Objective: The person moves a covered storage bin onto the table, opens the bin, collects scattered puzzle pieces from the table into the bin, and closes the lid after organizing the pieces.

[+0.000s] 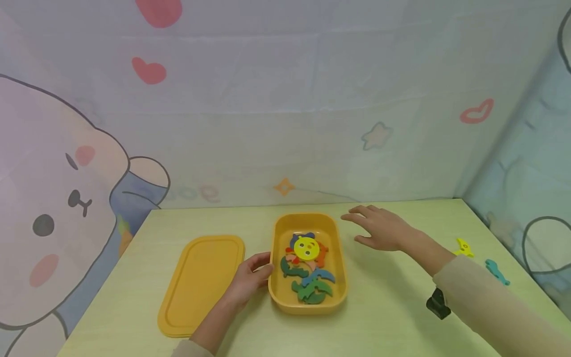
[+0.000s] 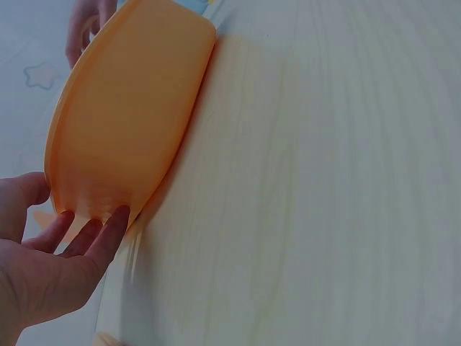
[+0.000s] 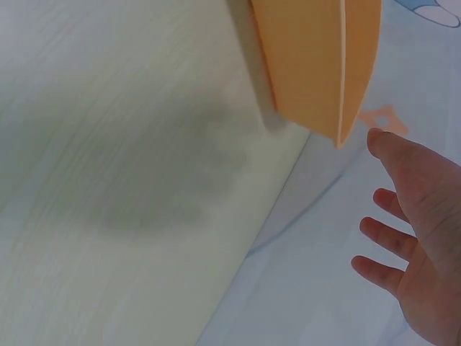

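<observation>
A yellow plastic box (image 1: 309,307) stands on the table with several flat, coloured, animal-shaped pieces (image 1: 315,288) inside. On top of them lies a round yellow piece with a face (image 1: 306,248). My left hand (image 1: 251,277) holds the box's left side, thumb at the rim and fingertips against the outer wall (image 2: 130,108), as the left wrist view shows. To the right of the box, my right hand (image 1: 379,229) is raised above the table with its fingers apart and nothing in them. The right wrist view shows this hand (image 3: 425,238) apart from the box.
A flat yellow lid (image 1: 202,285) lies left of the box. At the table's right lie a yellow piece (image 1: 464,247) and a teal piece (image 1: 497,271). A black object (image 1: 438,304) shows beside the right sleeve. A printed cloth (image 1: 285,124) hangs behind the table.
</observation>
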### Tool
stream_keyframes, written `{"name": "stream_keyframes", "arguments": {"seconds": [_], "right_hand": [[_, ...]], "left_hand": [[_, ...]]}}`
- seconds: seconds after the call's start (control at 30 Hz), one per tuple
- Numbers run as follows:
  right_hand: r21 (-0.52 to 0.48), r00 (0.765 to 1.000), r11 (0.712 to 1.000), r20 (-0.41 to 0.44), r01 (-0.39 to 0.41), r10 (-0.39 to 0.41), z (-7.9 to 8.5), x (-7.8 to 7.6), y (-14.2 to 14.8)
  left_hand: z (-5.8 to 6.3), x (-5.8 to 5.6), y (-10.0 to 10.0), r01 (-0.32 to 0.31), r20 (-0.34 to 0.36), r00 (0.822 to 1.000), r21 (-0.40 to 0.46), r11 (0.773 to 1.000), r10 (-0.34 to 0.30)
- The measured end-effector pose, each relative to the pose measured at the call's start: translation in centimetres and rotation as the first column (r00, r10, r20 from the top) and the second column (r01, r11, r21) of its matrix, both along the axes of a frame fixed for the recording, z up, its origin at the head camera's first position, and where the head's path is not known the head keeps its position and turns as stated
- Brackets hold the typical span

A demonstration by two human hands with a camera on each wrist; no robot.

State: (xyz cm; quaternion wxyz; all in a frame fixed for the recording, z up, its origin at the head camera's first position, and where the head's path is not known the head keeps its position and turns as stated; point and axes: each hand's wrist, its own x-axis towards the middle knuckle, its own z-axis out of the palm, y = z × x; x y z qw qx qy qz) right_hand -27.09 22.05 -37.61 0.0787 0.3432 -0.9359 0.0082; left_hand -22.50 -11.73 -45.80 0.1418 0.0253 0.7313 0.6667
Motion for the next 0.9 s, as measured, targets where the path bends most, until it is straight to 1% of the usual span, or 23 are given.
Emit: {"name": "stream_keyframes", "arguments": {"seconds": [0.13, 0.3, 0.53, 0.73, 0.9], "right_hand": [[-0.012, 1.0, 1.0, -0.021, 0.0, 0.0, -0.2, 0.2, 1.1], [-0.011, 1.0, 1.0, -0.025, 0.008, -0.008, -0.5, 0.4, 2.2], [-0.016, 0.999, 0.999, -0.025, 0.041, -0.041, -0.4, 0.9, 4.1], [-0.041, 0.996, 0.995, 0.0, 0.09, -0.09, 0.2, 1.3, 6.1], [-0.037, 0.988, 0.988, 0.049, 0.148, -0.146, 0.4, 1.3, 7.8]], "left_hand": [[0.0, 0.0, 0.0, -0.001, -0.003, 1.0, 0.0, 1.0, 0.001], [0.0, 0.1, 0.0, -0.008, -0.001, 1.0, -0.006, 1.0, 0.008], [0.0, 0.1, 0.0, -0.008, 0.003, 1.0, -0.012, 1.0, 0.008], [0.0, 0.1, 0.1, -0.008, 0.006, 1.0, -0.012, 1.0, 0.008], [-0.1, 0.0, 0.1, -0.011, 0.004, 1.0, -0.017, 1.0, 0.011]]}}
